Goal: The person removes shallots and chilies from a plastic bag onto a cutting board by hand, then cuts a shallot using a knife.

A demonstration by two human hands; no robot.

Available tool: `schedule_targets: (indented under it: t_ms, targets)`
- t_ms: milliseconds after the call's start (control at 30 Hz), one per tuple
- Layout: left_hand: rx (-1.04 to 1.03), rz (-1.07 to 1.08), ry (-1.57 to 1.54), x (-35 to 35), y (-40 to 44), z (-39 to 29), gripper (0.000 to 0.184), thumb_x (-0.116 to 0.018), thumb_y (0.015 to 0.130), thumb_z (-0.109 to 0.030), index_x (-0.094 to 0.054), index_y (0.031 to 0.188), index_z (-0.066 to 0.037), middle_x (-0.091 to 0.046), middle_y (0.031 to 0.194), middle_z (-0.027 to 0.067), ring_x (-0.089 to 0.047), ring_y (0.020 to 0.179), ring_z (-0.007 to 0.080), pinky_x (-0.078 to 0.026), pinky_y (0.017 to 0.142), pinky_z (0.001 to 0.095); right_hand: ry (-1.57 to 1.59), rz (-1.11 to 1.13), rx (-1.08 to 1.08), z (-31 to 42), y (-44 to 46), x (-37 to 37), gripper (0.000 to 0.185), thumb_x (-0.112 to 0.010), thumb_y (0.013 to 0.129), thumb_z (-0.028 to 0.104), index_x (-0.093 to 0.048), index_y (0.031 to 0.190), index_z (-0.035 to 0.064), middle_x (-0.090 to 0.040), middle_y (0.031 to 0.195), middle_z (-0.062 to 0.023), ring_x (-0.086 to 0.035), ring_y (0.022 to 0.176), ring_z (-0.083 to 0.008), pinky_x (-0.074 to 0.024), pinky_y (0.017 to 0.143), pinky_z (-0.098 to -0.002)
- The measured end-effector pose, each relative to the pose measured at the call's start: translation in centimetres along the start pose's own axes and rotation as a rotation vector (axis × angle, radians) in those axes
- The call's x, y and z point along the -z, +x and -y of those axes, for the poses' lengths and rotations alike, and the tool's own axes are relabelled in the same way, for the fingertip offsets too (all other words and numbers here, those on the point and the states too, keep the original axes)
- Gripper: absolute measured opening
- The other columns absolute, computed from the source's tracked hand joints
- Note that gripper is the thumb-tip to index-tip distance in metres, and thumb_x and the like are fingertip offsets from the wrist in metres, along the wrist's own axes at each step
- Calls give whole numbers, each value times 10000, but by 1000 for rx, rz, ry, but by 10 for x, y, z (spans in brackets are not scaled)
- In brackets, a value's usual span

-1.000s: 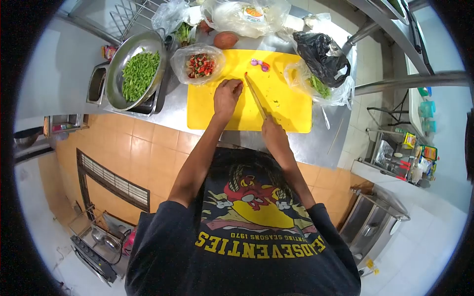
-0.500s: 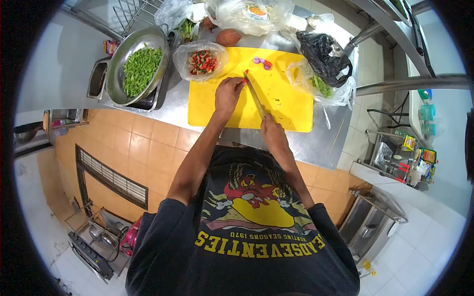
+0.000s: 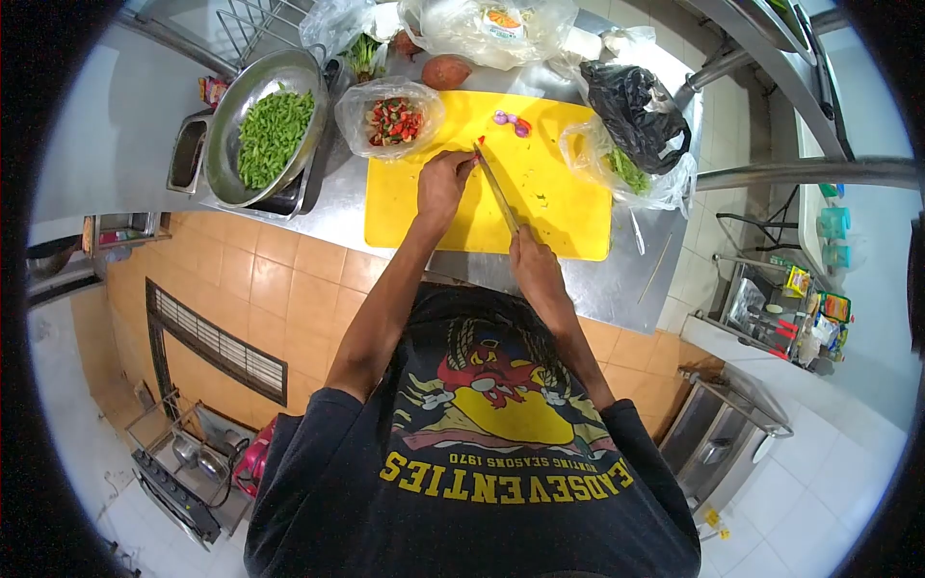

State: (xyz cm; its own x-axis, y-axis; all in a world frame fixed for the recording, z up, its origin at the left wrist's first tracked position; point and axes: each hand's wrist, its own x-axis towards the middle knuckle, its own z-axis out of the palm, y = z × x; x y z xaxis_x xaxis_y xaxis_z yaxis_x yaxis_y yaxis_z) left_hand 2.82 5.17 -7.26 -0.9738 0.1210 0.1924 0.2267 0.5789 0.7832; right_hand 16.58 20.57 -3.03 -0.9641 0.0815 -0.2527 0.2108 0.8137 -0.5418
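Note:
On the yellow cutting board, my right hand is closed round the handle of a knife. The blade points up and left, its tip beside a small red piece. My left hand is pinched just left of the tip, with a bit of red at its fingertips that looks like chilli. Purple shallots lie near the board's top edge. A plastic bag of cut red and green pieces sits at the board's upper left corner.
A large metal pan of cut green vegetables stands at left. Behind the board are a brown round vegetable and clear plastic bags. A black bag and a bag of greens lie at right, under a metal rail.
Red has come into view at my left fingertips, and my left hand has shifted slightly. The knife has stayed almost in place, its tip still by the small red piece.

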Motion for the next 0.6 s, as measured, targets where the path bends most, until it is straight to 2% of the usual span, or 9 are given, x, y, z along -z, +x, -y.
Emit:
schedule_targets:
  t_ms: [67,167,233,467,533,600]
  targets:
    - [10,5,14,0,1,0,155,-693,834,-142,-718,948,-39,-679,874,174,-645,793,343,-510,712,417,8,-36,-14,-2,0,-5,249,-417,991,260,-499,1019,26,-616,719,-312,-613,707,-507,-496,661,-588]
    - [-2,-4,26,-5,3,7,164,-700,843,-163,-723,950,-40,-682,858,179,-650,746,323,-512,685,391,-20,-53,11,-4,1,-9,312,-408,985,267,-545,1073,2,-632,751,-304,-623,706,-496,-497,661,-600]
    - [-18,-18,26,-5,3,8,174,-705,855,-182,-726,950,-38,-685,846,181,-656,704,303,-515,658,366,-25,-64,27,-1,2,-8,276,-420,985,252,-528,1054,8,-619,729,-305,-614,707,-500,-486,660,-598]
    - [-21,-22,18,-9,4,10,186,-709,851,-193,-725,960,-43,-688,842,169,-659,730,301,-518,667,369,-22,-118,175,-2,30,-19,238,-425,966,163,-538,1021,-39,-624,720,-266,-623,668,-452,-481,599,-567]
    - [-13,-20,28,-6,3,7,184,-707,852,-192,-725,964,-47,-688,845,168,-660,733,302,-518,668,371,16,-82,122,14,34,-9,231,-432,960,154,-536,1017,-44,-618,750,-278,-616,693,-455,-479,622,-563]
    - [65,5,3,-5,3,3,154,-702,827,-137,-732,962,-68,-675,872,174,-642,808,335,-510,733,416,47,-49,74,15,31,-5,224,-439,954,146,-533,1013,-50,-612,781,-289,-608,718,-458,-477,645,-559]
